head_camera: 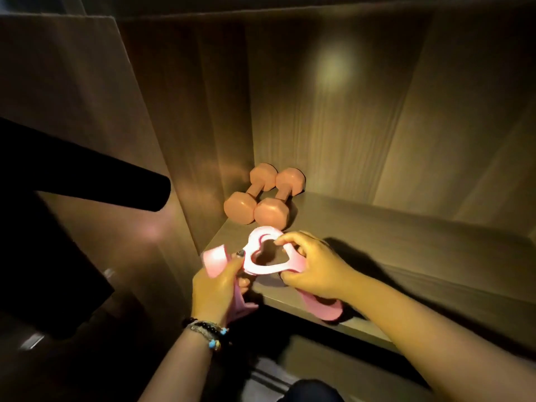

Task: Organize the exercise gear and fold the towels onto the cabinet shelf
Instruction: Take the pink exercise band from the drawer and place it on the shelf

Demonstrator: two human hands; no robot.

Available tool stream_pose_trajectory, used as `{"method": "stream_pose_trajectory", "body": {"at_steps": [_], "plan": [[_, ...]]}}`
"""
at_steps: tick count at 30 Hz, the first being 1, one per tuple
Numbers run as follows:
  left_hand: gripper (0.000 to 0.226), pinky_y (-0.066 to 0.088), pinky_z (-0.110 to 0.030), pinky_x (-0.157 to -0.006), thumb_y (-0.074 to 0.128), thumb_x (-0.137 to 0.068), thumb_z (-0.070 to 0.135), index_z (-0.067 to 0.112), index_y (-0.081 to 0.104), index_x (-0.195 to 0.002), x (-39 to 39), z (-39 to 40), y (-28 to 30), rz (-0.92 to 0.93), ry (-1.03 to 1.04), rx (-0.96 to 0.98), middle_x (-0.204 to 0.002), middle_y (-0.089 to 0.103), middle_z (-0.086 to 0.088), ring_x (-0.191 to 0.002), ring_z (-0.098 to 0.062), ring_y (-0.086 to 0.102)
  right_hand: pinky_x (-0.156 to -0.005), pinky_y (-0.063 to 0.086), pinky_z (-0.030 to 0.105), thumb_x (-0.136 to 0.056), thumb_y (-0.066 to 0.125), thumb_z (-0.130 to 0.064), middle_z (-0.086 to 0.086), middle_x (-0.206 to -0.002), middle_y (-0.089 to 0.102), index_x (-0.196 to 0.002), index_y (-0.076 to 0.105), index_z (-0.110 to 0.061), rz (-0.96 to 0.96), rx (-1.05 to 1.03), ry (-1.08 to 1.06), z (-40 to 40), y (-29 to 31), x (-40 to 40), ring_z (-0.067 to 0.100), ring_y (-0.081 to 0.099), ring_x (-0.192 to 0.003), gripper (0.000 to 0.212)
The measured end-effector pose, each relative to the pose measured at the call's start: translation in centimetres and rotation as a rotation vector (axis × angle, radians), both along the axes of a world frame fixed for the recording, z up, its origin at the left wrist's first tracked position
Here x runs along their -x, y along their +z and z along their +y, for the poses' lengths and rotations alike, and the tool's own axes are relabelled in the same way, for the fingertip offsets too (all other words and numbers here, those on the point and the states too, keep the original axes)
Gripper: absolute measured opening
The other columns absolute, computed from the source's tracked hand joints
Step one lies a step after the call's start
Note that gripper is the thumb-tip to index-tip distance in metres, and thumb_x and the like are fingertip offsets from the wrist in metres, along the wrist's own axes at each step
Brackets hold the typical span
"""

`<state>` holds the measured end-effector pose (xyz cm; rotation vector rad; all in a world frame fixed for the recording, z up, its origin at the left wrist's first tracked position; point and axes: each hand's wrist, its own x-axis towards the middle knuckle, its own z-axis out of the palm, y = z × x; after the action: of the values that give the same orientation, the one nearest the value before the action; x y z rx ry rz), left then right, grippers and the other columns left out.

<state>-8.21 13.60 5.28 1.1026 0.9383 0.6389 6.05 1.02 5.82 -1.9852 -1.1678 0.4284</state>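
A pink exercise piece (261, 266) with a heart-shaped opening and padded arms sits at the front left of the cabinet shelf (406, 256). My left hand (216, 291) grips its left padded arm just off the shelf edge. My right hand (311, 265) pinches the rim of the heart opening, thumb below and fingers on top. Another pink pad (324, 310) sticks out under my right wrist. Two pink dumbbells (264, 198) lie side by side in the shelf's back left corner, a short way beyond my hands.
Wooden cabinet walls (203, 111) close in on the left and back. A black bar-shaped thing (87, 181) juts in from the left at shelf height. A lower compartment (319, 361) lies dark below the shelf edge.
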Motion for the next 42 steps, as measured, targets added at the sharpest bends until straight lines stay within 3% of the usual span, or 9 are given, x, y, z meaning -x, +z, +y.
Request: {"method": "stream_pose_trajectory", "body": {"at_steps": [5,10,15,19,26,31,35,38,42], "plan": [[0.013,0.042,-0.011,-0.038,0.071,-0.083,0.007,0.012,0.065,-0.073,-0.3,1.5,-2.0,0.075,0.033,-0.187,-0.047,0.064,0.006,-0.038,0.002,0.053,-0.091,0.042,0.023,-0.078,0.073,-0.017,-0.002,-0.134,0.05,-0.133,0.052,-0.023,-0.128,0.182,0.096,5.8,-1.2,-2.1,0.015,0.05,-0.115,0.059],[0.025,0.058,-0.036,-0.064,0.081,-0.072,0.016,0.011,0.067,-0.092,0.1,2.7,-4.1,0.265,-0.012,-0.275,-0.072,0.072,-0.004,-0.069,-0.021,0.07,-0.102,0.043,0.036,-0.084,0.067,-0.008,0.01,-0.137,0.05,-0.138,0.049,-0.014,-0.153,0.251,0.13,10.7,-2.2,-2.1,0.026,0.049,-0.123,0.057],[0.065,0.059,-0.032,-0.071,0.081,-0.073,0.024,0.031,0.054,-0.131,0.5,3.2,-4.6,0.358,-0.092,-0.433,-0.095,0.067,0.009,-0.084,-0.011,0.066,-0.101,0.045,0.042,-0.088,0.062,-0.012,0.008,-0.14,0.047,-0.142,0.044,-0.014,-0.223,0.304,0.13,12.4,-2.6,-2.0,0.028,0.048,-0.123,0.056],[0.073,0.04,0.0,-0.066,0.074,-0.075,0.016,0.043,0.045,-0.136,0.1,3.1,-4.4,0.377,-0.154,-0.579,-0.107,0.058,0.023,-0.085,0.004,0.059,-0.092,0.05,0.043,-0.087,0.065,-0.031,0.009,-0.131,0.052,-0.14,0.045,-0.017,-0.415,0.459,0.21,12.1,-2.1,-1.8,0.03,0.05,-0.115,0.058],[0.063,0.045,-0.02,-0.088,0.076,-0.074,0.016,0.027,0.054,-0.133,-0.2,2.8,-4.5,0.445,-0.221,-0.649,-0.125,0.061,0.001,-0.099,-0.018,0.06,-0.087,0.053,0.04,-0.076,0.074,-0.028,0.002,-0.133,0.05,-0.143,0.033,-0.027,-0.368,0.32,0.19,8.6,-0.9,-1.7,0.025,0.054,-0.112,0.079],[0.058,0.042,-0.02,-0.081,0.077,-0.074,0.019,0.027,0.056,-0.127,-0.4,2.6,-4.6,0.435,-0.191,-0.638,-0.12,0.062,0.004,-0.093,-0.016,0.058,-0.094,0.047,0.038,-0.081,0.068,-0.028,-0.001,-0.131,0.049,-0.139,0.043,-0.027,-0.371,0.288,0.161,4.3,-3.3,-1.3,0.021,0.048,-0.117,0.064],[0.038,0.04,-0.022,-0.067,0.076,-0.072,0.015,0.032,0.057,-0.1,-0.5,2.3,-4.6,0.414,-0.152,-0.583,-0.09,0.064,0.006,-0.078,-0.015,0.059,-0.096,0.045,0.036,-0.089,0.059,-0.014,0.001,-0.127,0.054,-0.132,0.058,-0.021,-0.377,0.156,0.149,4.1,-4.9,-0.9,0.02,0.048,-0.118,0.044],[0.038,0.041,-0.019,-0.06,0.077,-0.068,0.012,0.038,0.055,-0.087,-0.7,2.8,-4.6,0.38,-0.135,-0.538,-0.086,0.065,0.006,-0.078,-0.014,0.061,-0.099,0.042,0.034,-0.089,0.056,-0.012,0.002,-0.129,0.054,-0.132,0.058,-0.02,-0.407,0.145,0.152,4.8,-5.4,-1.1,0.022,0.045,-0.119,0.044],[0.042,0.042,-0.019,-0.059,0.076,-0.064,0.007,0.028,0.058,-0.096,-1.2,3.3,-4.5,0.383,-0.154,-0.542,-0.094,0.065,0.002,-0.075,-0.008,0.061,-0.099,0.041,0.032,-0.09,0.055,-0.009,0.005,-0.131,0.054,-0.133,0.058,-0.019,-0.458,0.134,0.154,5.7,-5.5,-2.0,0.024,0.045,-0.118,0.044]]}}
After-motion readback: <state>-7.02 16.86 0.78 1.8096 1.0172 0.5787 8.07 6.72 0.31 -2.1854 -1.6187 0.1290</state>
